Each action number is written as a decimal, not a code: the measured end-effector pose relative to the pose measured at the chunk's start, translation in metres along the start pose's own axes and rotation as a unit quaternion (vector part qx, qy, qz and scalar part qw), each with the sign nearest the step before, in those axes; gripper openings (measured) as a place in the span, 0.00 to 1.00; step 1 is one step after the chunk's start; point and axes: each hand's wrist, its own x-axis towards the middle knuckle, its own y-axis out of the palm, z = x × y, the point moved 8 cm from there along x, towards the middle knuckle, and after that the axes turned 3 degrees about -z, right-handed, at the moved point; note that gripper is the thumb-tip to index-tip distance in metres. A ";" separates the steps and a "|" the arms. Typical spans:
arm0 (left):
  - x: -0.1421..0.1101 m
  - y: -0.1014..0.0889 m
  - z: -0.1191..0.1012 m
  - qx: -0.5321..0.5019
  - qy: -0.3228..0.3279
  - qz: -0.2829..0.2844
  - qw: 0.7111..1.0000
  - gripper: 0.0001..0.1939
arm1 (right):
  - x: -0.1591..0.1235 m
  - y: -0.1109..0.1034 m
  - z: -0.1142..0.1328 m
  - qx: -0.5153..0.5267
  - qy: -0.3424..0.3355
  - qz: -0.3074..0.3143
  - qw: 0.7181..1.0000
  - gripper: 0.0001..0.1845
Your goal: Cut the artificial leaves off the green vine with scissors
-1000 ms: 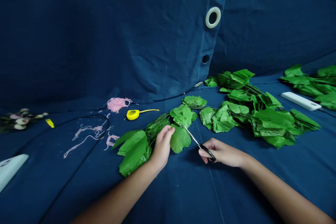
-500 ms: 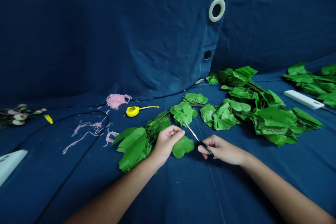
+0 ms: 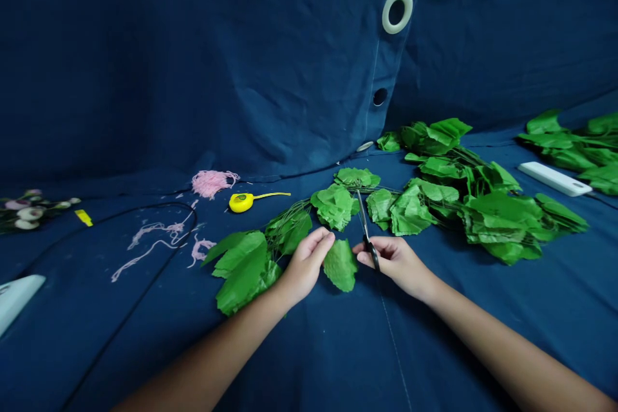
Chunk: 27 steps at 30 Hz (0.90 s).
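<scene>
"Two bare hands work over a blue cloth [image 3: 309, 360]. What do they hold?"

"The left hand [image 3: 305, 262] has its thumb and fingertips pinched together at the upper edge of a single green leaf [image 3: 340, 267], which hangs low between the hands. The exact pinch point is hidden. The right hand's [image 3: 398, 264] fingers are curled around black-handled scissors [image 3: 369, 244]."

"What has just changed?"

"The scissors have swung. Half a second ago they slanted toward the left; now they point nearly straight away from the person. The right hand has moved in, its fingertips just beside the leaf, and the leaf has turned and looks narrower."

"What does that mean for the work?"

"The blades seem to be cutting nothing in the leaf at this moment, since they point past it. Both hands appear to be attending to that one leaf. The tips overlap some thin stems beyond; I cannot tell whether they touch."

"And around them?"

"A leafy bunch [image 3: 244, 270] lies left of the leaf, and a larger leaf pile [image 3: 502, 219] to the right."
</scene>
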 end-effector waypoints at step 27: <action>-0.014 0.021 0.013 -0.009 -0.041 0.008 0.999 0.17 | -0.007 0.011 0.007 0.068 0.007 0.001 0.998 0.27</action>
